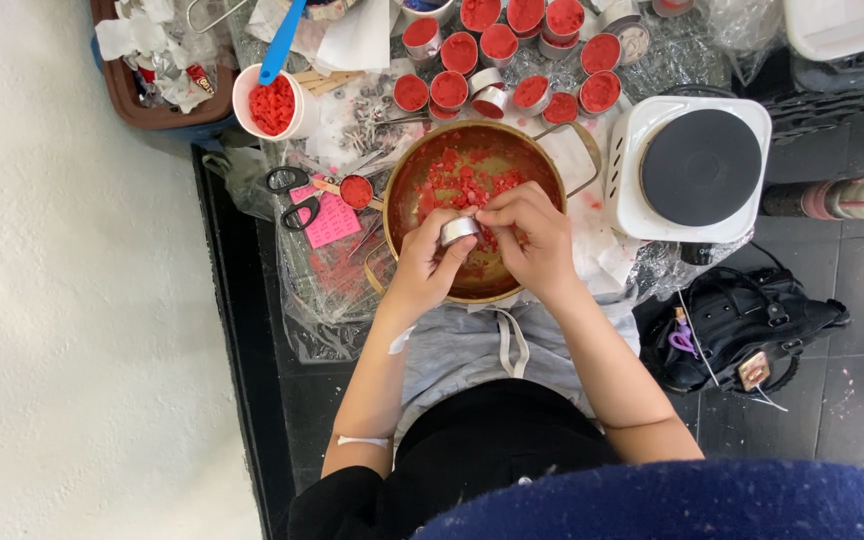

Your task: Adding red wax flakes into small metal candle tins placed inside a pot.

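Your left hand point(430, 262) grips the small metal tin point(460, 230) right over the brass pan point(407, 190), so crumbs your pinching right hand point(530, 235) loosens drop among the red wax chunks point(462, 180).

Our left hand point(430, 262) and right hand point(532, 236) meet ahead, fingers curled, fingertips pinching, forearms angled inward.

A small round silver tin point(460, 229) lies tilted on its side over the red-flaked brass pan point(407, 175).
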